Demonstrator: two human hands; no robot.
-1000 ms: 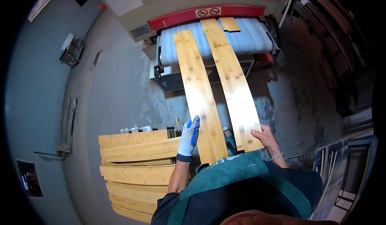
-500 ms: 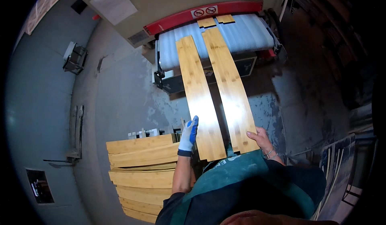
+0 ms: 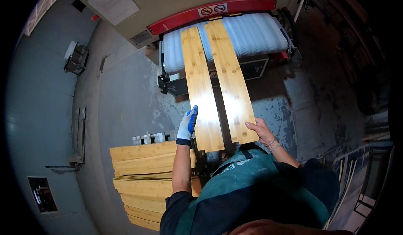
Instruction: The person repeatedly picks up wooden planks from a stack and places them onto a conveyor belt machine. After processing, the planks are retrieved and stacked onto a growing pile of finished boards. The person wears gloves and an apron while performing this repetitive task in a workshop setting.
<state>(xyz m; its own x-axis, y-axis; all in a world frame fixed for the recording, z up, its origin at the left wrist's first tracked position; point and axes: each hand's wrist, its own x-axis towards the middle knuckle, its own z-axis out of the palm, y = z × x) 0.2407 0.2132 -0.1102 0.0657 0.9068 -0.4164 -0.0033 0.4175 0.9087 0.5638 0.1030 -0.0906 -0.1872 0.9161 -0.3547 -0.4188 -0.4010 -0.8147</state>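
Two long light-brown wooden planks lie side by side with a gap between them, their far ends on the pale ribbed conveyor belt (image 3: 256, 35). My left hand (image 3: 187, 124), in a white and blue glove, is closed on the outer edge of the left plank (image 3: 202, 105). My bare right hand (image 3: 261, 131) grips the right edge of the right plank (image 3: 231, 84) near its close end, thumb on top. Both near ends hang in front of my green apron (image 3: 239, 180). The fingers under the planks are hidden.
The belt runs under a red bar (image 3: 214, 12) on a large machine (image 3: 168, 2). Stacked planks (image 3: 145, 186) lie at my lower left. A pallet truck (image 3: 78, 147) stands by the left wall, and a small cart (image 3: 77, 58) farther off. Dark stacked material (image 3: 352, 29) lines the right.
Both planks have moved forward, farther onto the belt, with my two hands still holding them. The two planks ahead have slid almost wholly under the red bar.
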